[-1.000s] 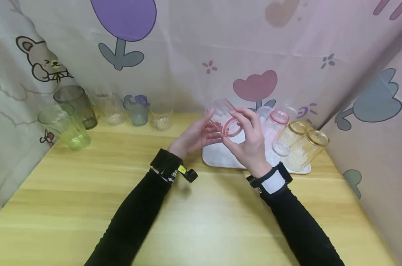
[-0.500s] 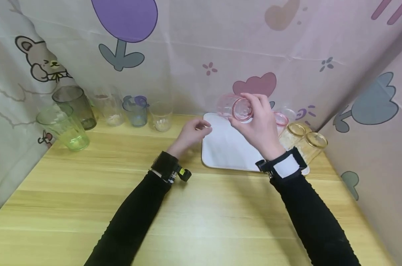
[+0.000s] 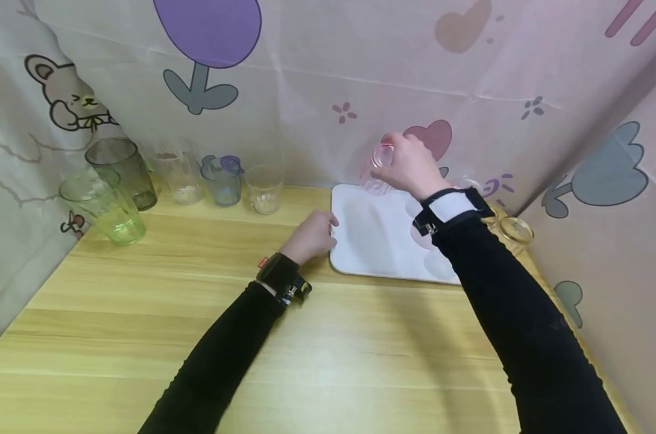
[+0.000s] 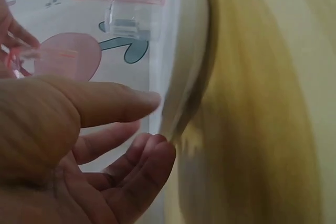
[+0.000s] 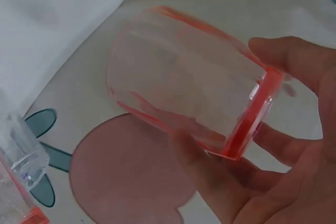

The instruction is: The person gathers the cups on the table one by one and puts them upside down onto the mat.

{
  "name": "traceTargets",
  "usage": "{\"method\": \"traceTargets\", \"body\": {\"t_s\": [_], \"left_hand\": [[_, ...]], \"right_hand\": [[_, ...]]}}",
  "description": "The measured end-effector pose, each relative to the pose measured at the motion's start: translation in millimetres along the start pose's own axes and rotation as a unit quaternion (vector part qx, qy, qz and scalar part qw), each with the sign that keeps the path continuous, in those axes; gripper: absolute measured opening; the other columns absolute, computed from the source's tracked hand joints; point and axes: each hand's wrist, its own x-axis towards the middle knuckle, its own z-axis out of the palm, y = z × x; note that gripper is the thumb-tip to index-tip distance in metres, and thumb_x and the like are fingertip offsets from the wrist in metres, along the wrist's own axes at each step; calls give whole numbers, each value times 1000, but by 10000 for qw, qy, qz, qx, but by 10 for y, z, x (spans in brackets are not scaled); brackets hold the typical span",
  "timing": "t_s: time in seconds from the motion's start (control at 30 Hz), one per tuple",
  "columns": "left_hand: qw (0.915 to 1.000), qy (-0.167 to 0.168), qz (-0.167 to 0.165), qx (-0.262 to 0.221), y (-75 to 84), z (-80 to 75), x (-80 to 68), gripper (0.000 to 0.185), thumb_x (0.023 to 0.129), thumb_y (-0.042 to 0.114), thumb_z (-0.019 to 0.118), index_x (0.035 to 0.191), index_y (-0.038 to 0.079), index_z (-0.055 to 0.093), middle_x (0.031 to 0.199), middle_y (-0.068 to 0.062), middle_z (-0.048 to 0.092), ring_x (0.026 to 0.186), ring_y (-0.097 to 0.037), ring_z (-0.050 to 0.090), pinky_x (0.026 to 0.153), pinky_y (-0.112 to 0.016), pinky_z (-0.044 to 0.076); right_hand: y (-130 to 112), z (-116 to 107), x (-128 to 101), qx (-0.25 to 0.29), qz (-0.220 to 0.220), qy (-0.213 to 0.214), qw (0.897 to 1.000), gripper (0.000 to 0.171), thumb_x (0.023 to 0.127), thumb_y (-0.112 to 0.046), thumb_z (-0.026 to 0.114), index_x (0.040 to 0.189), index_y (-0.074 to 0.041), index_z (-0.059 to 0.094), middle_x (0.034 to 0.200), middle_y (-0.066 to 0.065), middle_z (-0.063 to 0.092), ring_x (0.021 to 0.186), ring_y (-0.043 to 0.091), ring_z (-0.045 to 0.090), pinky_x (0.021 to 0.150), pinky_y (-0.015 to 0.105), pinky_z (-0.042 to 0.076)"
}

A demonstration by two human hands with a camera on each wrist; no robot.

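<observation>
My right hand (image 3: 409, 166) grips a pink-tinted glass (image 5: 189, 85) by its thick red-rimmed base, thumb on one side and fingers on the other. The glass hangs tilted, mouth downward, over the back of the white tray (image 3: 355, 241). At the tray's left edge is my left hand (image 3: 310, 236), fingers loosely bent. In the left wrist view its thumb (image 4: 131, 103) and fingertips stand apart, right at the tray's rim, with nothing gripped between them. The pink glass also shows small at the left of that view.
Upside-down glasses, among them an amber glass (image 3: 517, 230), stand at the tray's right end, partly hidden by the right arm. Along the back left stand a green glass (image 3: 102, 208), a grey glass (image 3: 124, 175), a blue glass (image 3: 222, 184) and clear ones. A printed cloth hangs behind.
The right hand has taken the pink glass away from the left hand, turning it mouth-down over the back of the tray. The left hand has moved down to the tray's left edge.
</observation>
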Motion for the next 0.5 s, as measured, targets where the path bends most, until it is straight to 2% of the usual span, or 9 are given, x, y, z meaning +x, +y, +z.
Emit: {"method": "traceTargets", "body": {"t_s": [0.13,0.27,0.4,0.5], "left_hand": [[9999,10,27,136,9,45,-29,49,87,-4,67,135,-4,60,116,-17,60,104,-28,56,94,-38,52],[9999,28,-100,107,40,82,-43,53,88,-5,66,139,-2,58,125,-20,54,103,-28,56,88,-35,53],[9997,26,-215,129,67,101,-52,54,90,-3,66,143,-1,56,131,-23,48,100,-28,57,80,-31,53],[9993,59,-320,171,71,104,-58,55,91,-2,66,145,-1,55,133,-24,46,98,-28,58,79,-31,53]], "right_hand": [[40,74,187,-342,-26,-429,9985,58,86,-27,71,135,0,57,128,22,63,121,40,58,102,55,48],[86,163,296,-544,202,-882,9944,54,88,-26,71,132,2,57,129,23,63,120,40,58,103,53,49],[122,257,358,-654,491,-1161,9899,46,92,-24,67,128,3,58,135,28,52,117,41,54,102,55,49],[152,325,398,-710,646,-1290,9870,39,93,-23,65,121,3,60,139,32,43,112,42,52,99,56,50]]}}
